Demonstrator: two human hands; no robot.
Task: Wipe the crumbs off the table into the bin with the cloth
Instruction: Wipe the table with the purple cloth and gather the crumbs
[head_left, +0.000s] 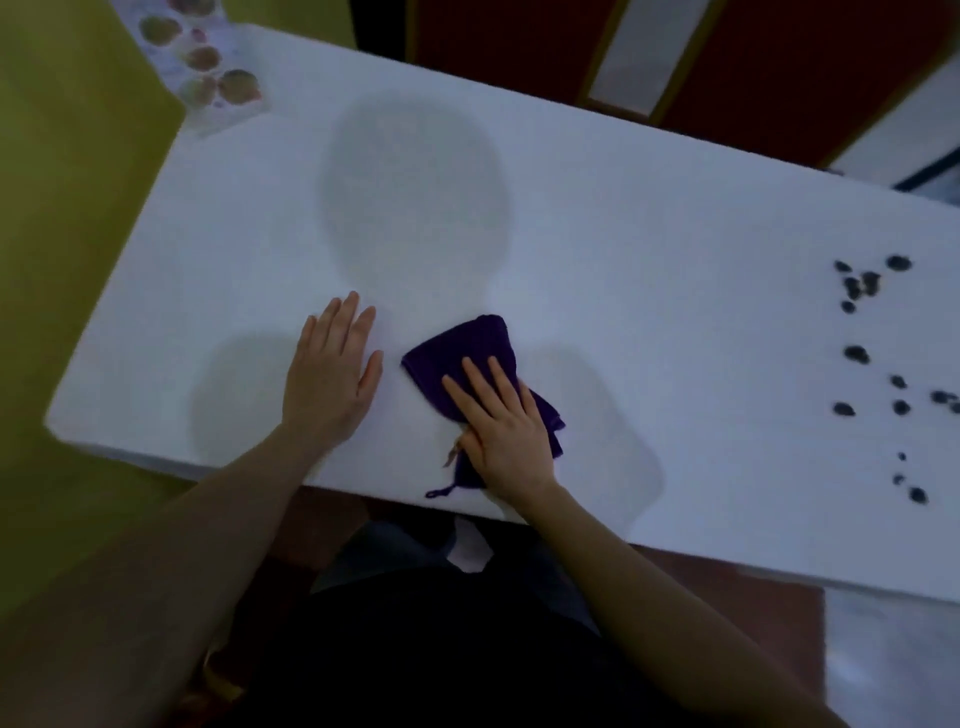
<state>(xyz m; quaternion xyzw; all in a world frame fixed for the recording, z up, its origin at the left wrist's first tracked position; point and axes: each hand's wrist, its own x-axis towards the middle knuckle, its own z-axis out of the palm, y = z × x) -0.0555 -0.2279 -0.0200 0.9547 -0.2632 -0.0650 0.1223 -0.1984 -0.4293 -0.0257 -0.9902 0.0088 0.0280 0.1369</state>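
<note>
A folded dark purple cloth (470, 353) lies on the white table (649, 234) near its front edge. My right hand (498, 421) rests flat on top of the cloth, fingers spread, pressing it down. My left hand (332, 374) lies flat and open on the bare table just left of the cloth, not touching it. Several dark crumbs (862, 283) are scattered at the table's right end, well away from the cloth, with more dark crumbs (857, 354) lower down. No bin is in view.
A printed sheet with round pictures (208, 73) lies at the table's far left corner. A yellow-green floor or wall is to the left, dark red furniture behind the table. My legs show below the front edge.
</note>
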